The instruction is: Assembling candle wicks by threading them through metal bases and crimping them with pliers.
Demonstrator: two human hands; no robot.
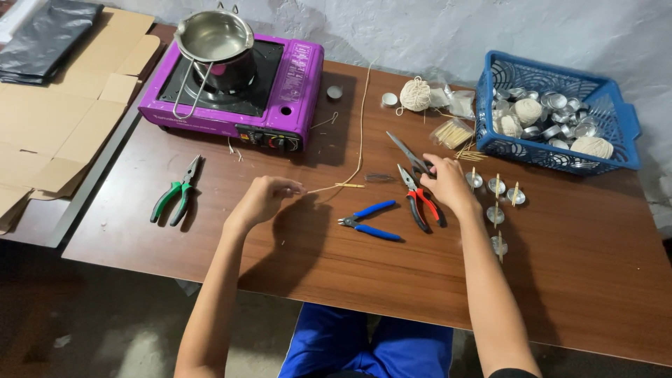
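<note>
My left hand [264, 198] pinches the near end of a long pale wick string [360, 126] that runs across the wooden table [280, 273] toward the back wall. A short wooden stick [349, 185] lies across the string. My right hand [446, 183] rests on the handles of grey scissors [408, 152], just above red-handled pliers [421, 203]. Blue-handled cutters [369, 220] lie between my hands.
Green-handled pliers [175, 193] lie at the left. A purple portable stove [234, 87] carries a steel pot [215, 47]. Small metal cups with sticks [496, 196] stand by my right hand. A blue basket [556, 115] holds cups and string balls. Flat cardboard [63, 112] lies far left.
</note>
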